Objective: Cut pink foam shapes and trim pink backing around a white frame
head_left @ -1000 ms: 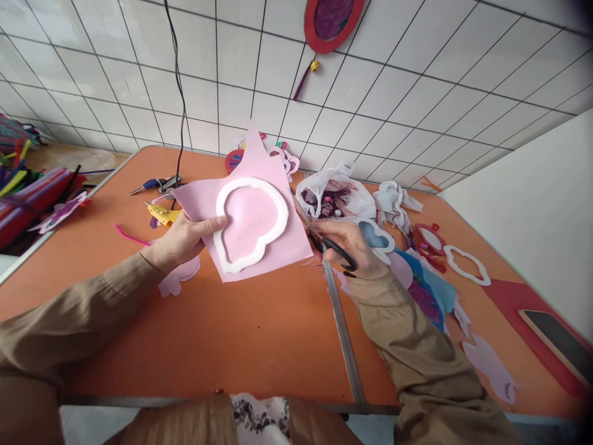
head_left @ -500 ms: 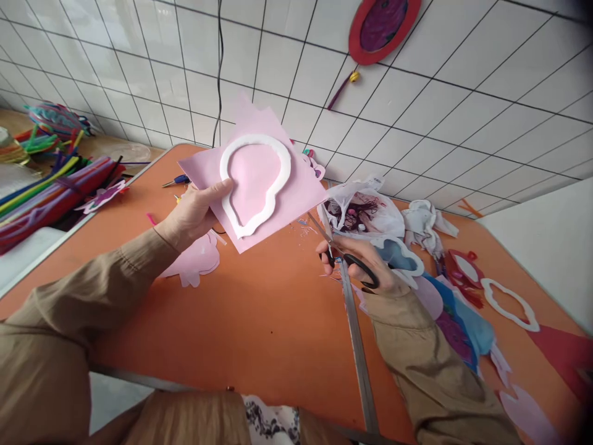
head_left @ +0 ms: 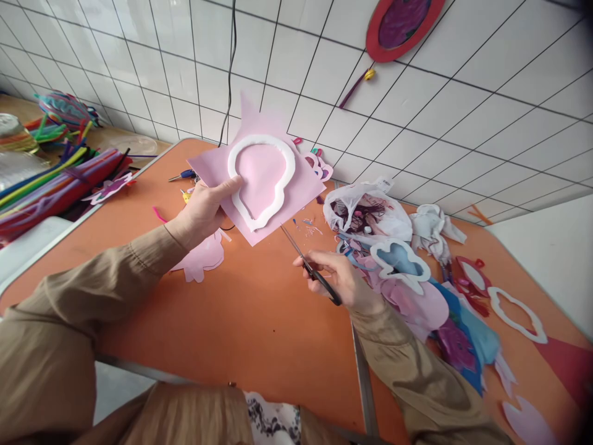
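Note:
My left hand (head_left: 206, 207) pinches a pink sheet (head_left: 303, 180) at its left side, the thumb on top beside a white wavy-edged frame (head_left: 290, 162) that lies on the sheet. The sheet is held up above the table, its far corner pointing to the wall. My right hand (head_left: 336, 278) grips black-handled scissors (head_left: 303, 256). Their blades point up and left, with the tips close to the sheet's lower right edge. Whether the tips touch the sheet I cannot tell. Below my left wrist, a pink cut-out shape (head_left: 201, 258) rests on the orange table (head_left: 250, 321).
On the right lie a white plastic bag (head_left: 403, 216), a white frame with blue backing (head_left: 401, 259), pink cut-outs and another white frame (head_left: 514, 315). Bundled pipe cleaners (head_left: 60, 191) fill the left side. A screwdriver (head_left: 183, 175) lies near the tiled wall (head_left: 194, 80).
My right hand has moved left, bringing the scissors under the sheet's lower right edge; the blades look closer together. The view has shifted slightly, and the left hand keeps its hold on the sheet.

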### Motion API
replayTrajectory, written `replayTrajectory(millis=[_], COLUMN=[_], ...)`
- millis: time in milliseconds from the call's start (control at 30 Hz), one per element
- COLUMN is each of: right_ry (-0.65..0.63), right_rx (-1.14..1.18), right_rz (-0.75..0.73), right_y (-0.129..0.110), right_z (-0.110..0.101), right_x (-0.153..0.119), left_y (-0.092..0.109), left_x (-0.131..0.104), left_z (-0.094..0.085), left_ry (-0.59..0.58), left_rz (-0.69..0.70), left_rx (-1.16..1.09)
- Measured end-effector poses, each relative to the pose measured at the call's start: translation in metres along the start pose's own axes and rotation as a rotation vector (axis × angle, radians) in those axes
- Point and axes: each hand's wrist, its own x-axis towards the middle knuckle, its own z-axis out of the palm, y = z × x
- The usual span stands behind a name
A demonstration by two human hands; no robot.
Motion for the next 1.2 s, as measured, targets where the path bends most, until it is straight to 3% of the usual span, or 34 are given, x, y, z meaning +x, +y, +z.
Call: replayTrajectory(millis=[200,467,567,633,800,967,1200], right_ry=[-0.003,-0.106,-0.036,0.043,0.176,0.124,0.162], right_rx=[-0.05,0.259,0.353,0.365,0.215,0.117,0.061], right_rz=[-0.07,0.12,0.078,-0.026,-0.128,-0.183,-0.227], right_y=[0.008,-0.001,-0.003,-0.002,-0.001,-0.001,-0.014], right_z=[-0.003,-0.031,-0.042,-0.049,-0.062,-0.059,-0.046], right_x=[0.003,-0.009,-0.015,-0.018,-0.016,-0.012,-0.009], left_y=[0.0,-0.005,-0.009,-0.011,-0.013,-0.009,-0.009], left_x=[0.0,0.003,0.003,0.003,-0.005,-0.014,-0.017], left_z=[0.001,-0.001,-0.003,-0.005,-0.007,-0.005,-0.003], left_ry=[0.017,-0.061,-0.118,-0.158,-0.292,-0.392,-0.393], left_rz=[-0.002,0.037,0.05,0.044,0.06,0.026,0.019], left_rx=[-0.023,-0.05,-0.021,0.024,0.127,0.189,0.247])
